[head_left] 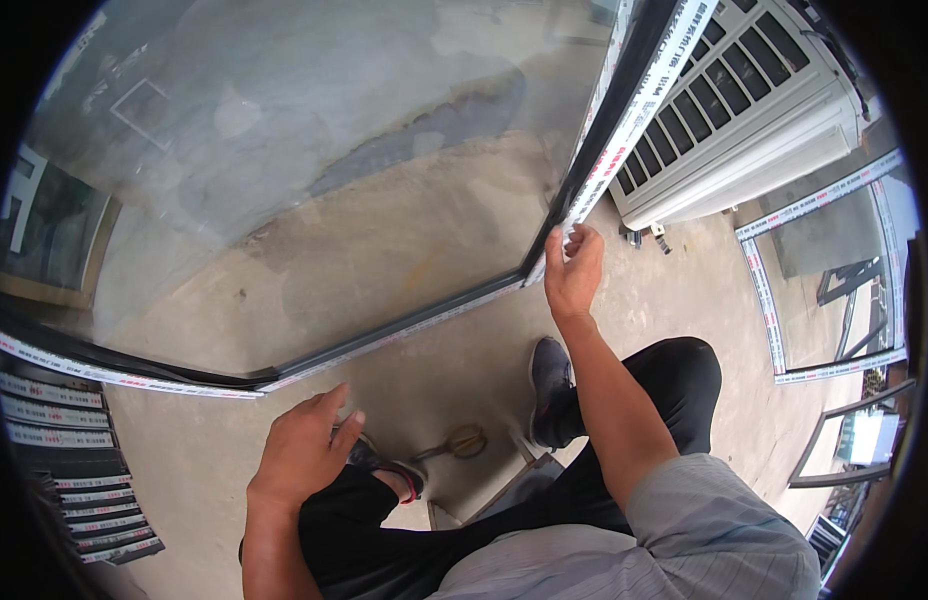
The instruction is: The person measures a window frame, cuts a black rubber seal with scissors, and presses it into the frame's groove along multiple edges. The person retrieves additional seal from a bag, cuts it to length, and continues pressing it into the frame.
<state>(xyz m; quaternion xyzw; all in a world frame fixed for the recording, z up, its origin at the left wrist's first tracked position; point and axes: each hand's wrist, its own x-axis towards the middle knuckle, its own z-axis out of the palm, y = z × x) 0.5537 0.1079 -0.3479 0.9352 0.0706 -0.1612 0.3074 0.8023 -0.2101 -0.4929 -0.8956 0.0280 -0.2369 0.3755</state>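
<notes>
The right hand [574, 272] is at the white-taped side rail [606, 165] of a large clear glass panel in a dark frame [334, 200], just above the panel's lower right corner; its grip is nearly closed, thumb and curled fingers at the rail's edge, though I cannot tell whether they clamp it; the left hand [302, 447] has a released grip, fingers loosely spread and thumb apart, just beside the panel's lower rail [394, 328]; the panel takes up the upper left, over a pale concrete floor [664, 300]; dark-handled scissors [464, 442] are near the left shoe; a white slatted metal unit [764, 160] stands beyond the side rail.
</notes>
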